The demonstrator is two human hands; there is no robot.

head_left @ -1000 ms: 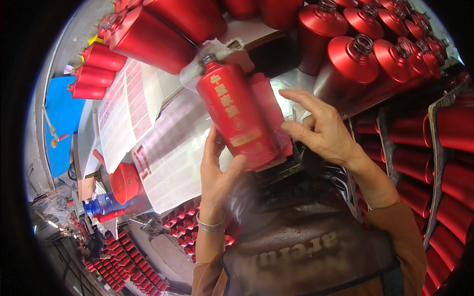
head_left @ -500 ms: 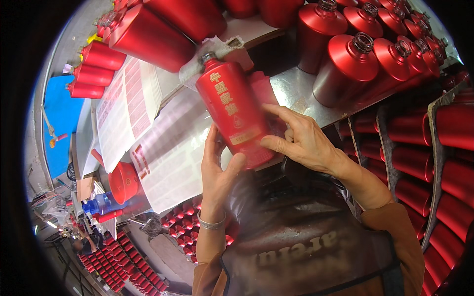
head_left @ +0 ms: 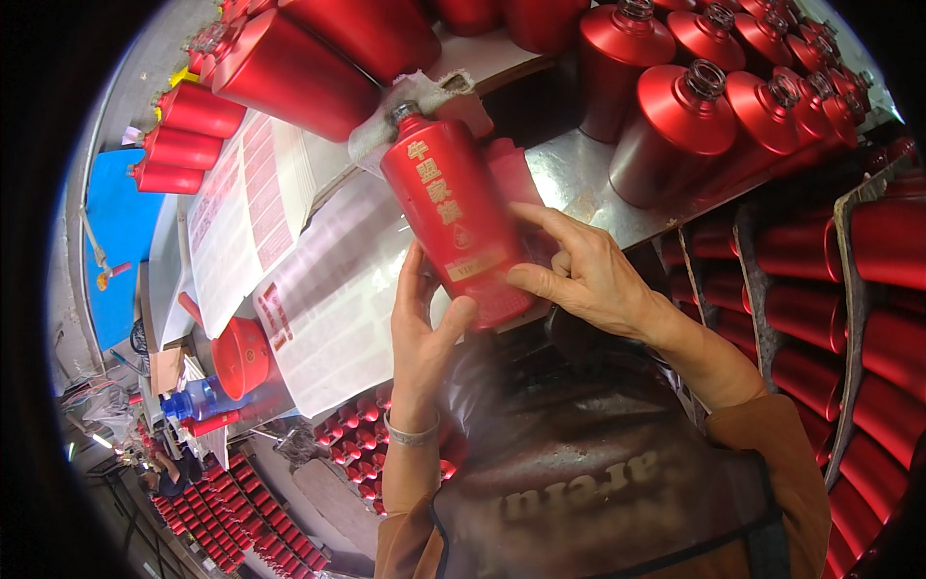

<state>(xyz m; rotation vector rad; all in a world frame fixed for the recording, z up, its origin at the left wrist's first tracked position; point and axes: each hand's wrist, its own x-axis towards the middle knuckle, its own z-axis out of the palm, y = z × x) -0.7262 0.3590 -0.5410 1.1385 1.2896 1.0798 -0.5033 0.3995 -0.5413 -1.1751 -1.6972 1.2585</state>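
A red bottle [head_left: 446,193] with gold lettering down its front lies tilted between my two hands, its clear glass neck pointing away and to the left. My left hand [head_left: 421,333] supports the lower left side, thumb against the base. At the lower right side, my right hand [head_left: 593,278] grips with its thumb and forefinger; its other fingers are curled and partly hidden. Near the bottle's neck is a pale cloth-covered rest [head_left: 371,143]. Beneath the bottle, white sheets of printed labels [head_left: 328,328] cover the table. A pink piece [head_left: 511,174] shows behind the bottle.
Red bottles [head_left: 675,135] stand close together at the far right, and more [head_left: 294,77] lie at the far left. Racks of red bottles [head_left: 801,318] fill the right side. A red dipper [head_left: 241,357] and a blue plastic bottle [head_left: 198,398] sit left. A person [head_left: 169,473] is in the background.
The bottle and both my hands have shifted very slightly; the grip looks the same. In the lower left background, the other person has moved a little.
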